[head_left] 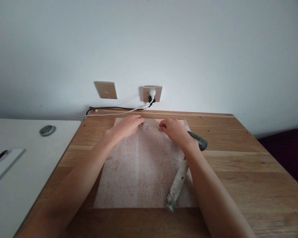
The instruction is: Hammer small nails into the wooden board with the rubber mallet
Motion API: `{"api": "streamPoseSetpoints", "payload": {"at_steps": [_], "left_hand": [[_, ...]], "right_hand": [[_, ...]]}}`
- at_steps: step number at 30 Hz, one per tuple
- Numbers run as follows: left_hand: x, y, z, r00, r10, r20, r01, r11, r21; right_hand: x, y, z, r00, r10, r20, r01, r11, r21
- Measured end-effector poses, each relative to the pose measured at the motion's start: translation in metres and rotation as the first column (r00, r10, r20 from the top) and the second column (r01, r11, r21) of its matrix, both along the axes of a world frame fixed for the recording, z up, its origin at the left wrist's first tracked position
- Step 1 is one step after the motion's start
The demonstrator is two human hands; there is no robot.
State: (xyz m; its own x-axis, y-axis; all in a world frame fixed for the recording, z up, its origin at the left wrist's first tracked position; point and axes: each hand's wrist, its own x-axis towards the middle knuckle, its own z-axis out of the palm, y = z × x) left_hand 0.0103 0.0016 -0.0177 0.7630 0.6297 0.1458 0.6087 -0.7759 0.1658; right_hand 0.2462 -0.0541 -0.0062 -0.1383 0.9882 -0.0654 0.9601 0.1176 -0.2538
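A wooden counter (pixel 240 165) fills the lower middle of the frame. A pale, speckled sheet (pixel 139 172) lies flat on it. Both hands rest at the top edge of the sheet, in the middle of the frame.

The left hand (pixel 127 127) has its fingers bent down. Its tips are just beside some small nails (pixel 144 127). The right hand (pixel 175 130) is curled too and sits a little to the right of the nails. I cannot tell if either hand pinches a nail.

A hammer (pixel 180 177) lies on the right side of the sheet. Its dark head pokes out from behind the right wrist.

Behind the counter is a plain white wall (pixel 188 39). A tan socket (pixel 159 90) with a white plug (pixel 152 93) is on it, and a tan plate (pixel 106 90) is to its left. Cables (pixel 111 110) run along the back edge.

At the lower left is a white counter (pixel 27 178) with a grey disc (pixel 47 130) on it.
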Motion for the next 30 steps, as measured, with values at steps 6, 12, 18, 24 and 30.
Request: {"api": "streamPoseSetpoints", "payload": {"at_steps": [6, 12, 18, 24, 30], "left_hand": [[0.002, -0.001, -0.003, 0.999, -0.031, -0.027, 0.031, 0.999, -0.007], [0.005, -0.003, -0.004, 0.999, -0.005, -0.046, 0.006, 1.000, 0.018], [0.008, -0.001, -0.009, 0.999, 0.047, -0.012, -0.047, 0.999, 0.001], [0.008, 0.000, -0.009, 0.995, 0.091, 0.033, -0.090, 0.996, -0.026], [0.011, -0.001, -0.008, 0.996, 0.070, 0.046, -0.067, 0.996, -0.054]], "right_hand": [[-0.002, -0.001, -0.002, 1.000, 0.003, -0.020, -0.002, 1.000, 0.021], [0.000, -0.001, 0.004, 0.999, -0.012, -0.033, 0.015, 0.997, 0.082], [-0.012, 0.000, -0.001, 0.995, 0.027, -0.094, -0.014, 0.991, 0.132], [-0.025, -0.002, -0.007, 0.995, 0.035, -0.089, -0.025, 0.993, 0.111], [-0.028, -0.003, -0.008, 0.996, 0.040, -0.085, -0.031, 0.994, 0.104]]}}
